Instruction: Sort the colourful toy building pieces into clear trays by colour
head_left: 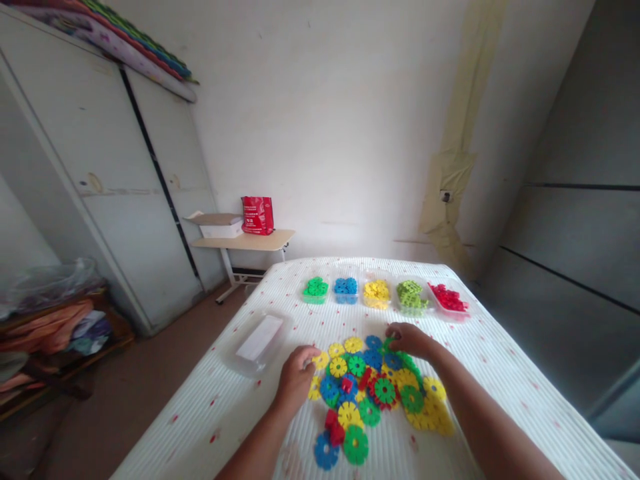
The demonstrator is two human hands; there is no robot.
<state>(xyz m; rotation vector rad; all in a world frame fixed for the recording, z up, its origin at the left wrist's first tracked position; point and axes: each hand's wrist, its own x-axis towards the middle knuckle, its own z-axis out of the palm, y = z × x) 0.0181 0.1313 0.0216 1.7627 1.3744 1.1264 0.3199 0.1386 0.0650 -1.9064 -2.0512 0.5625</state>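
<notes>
Notched plastic discs in yellow, green and blue lie in a loose pile in front of me, with a few red block pieces (335,427) among them. At the pile's left edge, my left hand (299,377) has its thumb and fingers curled at a yellow disc (321,361), which it seems to pinch. My right hand (409,339) reaches over the far side, its fingers closed on a green disc (387,344), partly hidden by them. A green disc with a red rim (385,391) sits mid-pile. Close to me lie a blue disc (326,451) and a green disc (355,445).
Along the far table side stand clear tubs of green (315,288), blue (345,288), yellow (377,292), light green (411,296) and red pieces (449,298). A clear lid with a white label (260,338) lies left. Behind, a side table (260,241) bears a red bag (258,215).
</notes>
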